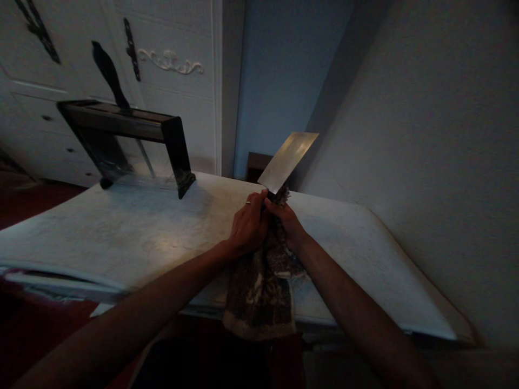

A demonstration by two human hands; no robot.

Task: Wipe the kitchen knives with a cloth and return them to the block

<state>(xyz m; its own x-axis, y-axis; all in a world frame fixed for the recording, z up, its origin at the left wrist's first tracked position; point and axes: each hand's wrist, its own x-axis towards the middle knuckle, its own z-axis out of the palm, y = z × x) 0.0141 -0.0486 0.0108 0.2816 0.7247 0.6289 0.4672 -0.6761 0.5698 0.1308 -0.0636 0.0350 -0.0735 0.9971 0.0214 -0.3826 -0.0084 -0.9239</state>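
A cleaver [288, 162] with a broad metal blade points up and away from me, over the far edge of the white table. My left hand [252, 219] wears a ring and is closed round its dark handle. Close beside it, my right hand [286, 219] is closed on a brown patterned towel [259, 297], its thumb at the base of the blade. The towel bunches against the handle and hangs down over the table's near edge. Much of the handle is hidden by my fingers and the cloth.
On the left of the white table [162, 237] stands a black knife block [117, 121] with see-through sides and a knife handle [109, 73] sticking up from it. White cabinets [174, 32] rise behind. A pale wall [425, 135] borders the right side.
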